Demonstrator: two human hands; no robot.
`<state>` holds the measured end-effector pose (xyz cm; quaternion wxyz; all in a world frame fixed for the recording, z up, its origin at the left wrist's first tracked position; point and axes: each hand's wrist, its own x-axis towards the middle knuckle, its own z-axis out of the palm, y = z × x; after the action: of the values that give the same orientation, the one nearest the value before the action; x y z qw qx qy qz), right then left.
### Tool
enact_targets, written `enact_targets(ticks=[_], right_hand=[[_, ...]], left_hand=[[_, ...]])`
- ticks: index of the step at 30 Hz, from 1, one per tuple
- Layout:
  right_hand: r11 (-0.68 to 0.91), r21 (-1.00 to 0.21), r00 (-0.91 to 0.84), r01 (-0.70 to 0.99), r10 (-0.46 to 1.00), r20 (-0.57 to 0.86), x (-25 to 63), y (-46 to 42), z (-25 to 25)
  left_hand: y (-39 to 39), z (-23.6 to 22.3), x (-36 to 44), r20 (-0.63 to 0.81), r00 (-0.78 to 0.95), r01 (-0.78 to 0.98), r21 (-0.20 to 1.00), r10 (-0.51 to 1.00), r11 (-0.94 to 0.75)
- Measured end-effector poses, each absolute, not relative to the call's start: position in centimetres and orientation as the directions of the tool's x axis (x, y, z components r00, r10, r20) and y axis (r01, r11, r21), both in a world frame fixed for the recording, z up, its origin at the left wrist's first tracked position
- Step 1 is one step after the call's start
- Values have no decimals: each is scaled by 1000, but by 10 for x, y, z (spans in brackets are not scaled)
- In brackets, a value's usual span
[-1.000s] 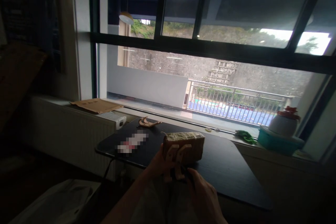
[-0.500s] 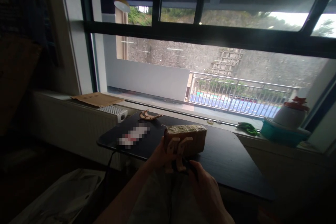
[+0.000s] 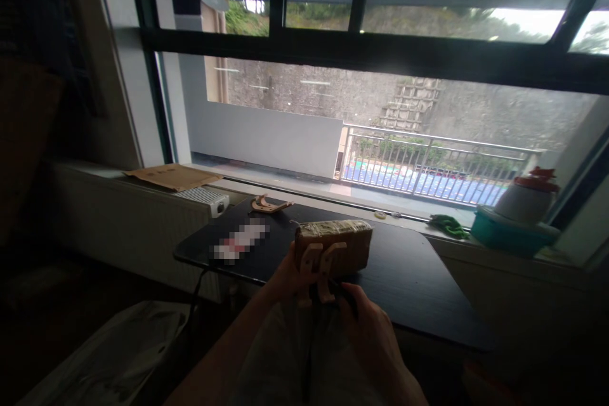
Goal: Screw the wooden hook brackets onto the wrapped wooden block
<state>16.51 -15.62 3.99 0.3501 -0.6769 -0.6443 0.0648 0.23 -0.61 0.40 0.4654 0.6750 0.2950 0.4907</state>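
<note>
My left hand (image 3: 285, 276) is closed at the left end of a brown block (image 3: 354, 247), its fingers around a curved wooden hook (image 3: 308, 263). A second wooden hook (image 3: 326, 266) stands upright beside the first, both in front of the block's near face. Pale, stringy wrapping covers the block's top. Low on the right, my right hand (image 3: 371, 320) is closed around a dark tool (image 3: 349, 297) pointing toward the hooks' lower ends; its kind and tip are lost in shadow. Further back on the black table (image 3: 409, 279) lies another wooden hook piece (image 3: 271, 205).
A blurred-out flat item (image 3: 240, 242) lies on the table's left. Along the sill are a brown envelope (image 3: 174, 176), a green cloth (image 3: 447, 226) and a teal box (image 3: 504, 231) with a red-topped container (image 3: 526, 196). A pale plastic bag (image 3: 114, 349) is at lower left.
The view has tipped slightly, so everything sits a little higher in the picture. Both hands keep their holds, and the hooks and block stay together.
</note>
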Motion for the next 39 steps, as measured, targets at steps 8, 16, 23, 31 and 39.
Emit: enact_targets(ticks=[8, 16, 23, 31, 39], right_hand=[[65, -518, 151, 853, 919, 364, 162, -157, 42], [86, -529, 112, 844, 936, 332, 166, -155, 40], [76, -520, 111, 851, 941, 319, 168, -155, 41], [67, -619, 160, 783, 939, 305, 169, -152, 35], [55, -717, 228, 695, 929, 292, 170, -152, 38]], left_hand=[[-8, 8, 2, 391, 335, -29, 914, 857, -405], [-12, 11, 3, 393, 354, -29, 911, 849, -410], [-9, 8, 2, 392, 348, -22, 912, 852, -410], [-9, 8, 3, 384, 333, -5, 914, 861, -406], [-9, 9, 3, 397, 334, -24, 910, 855, -413]])
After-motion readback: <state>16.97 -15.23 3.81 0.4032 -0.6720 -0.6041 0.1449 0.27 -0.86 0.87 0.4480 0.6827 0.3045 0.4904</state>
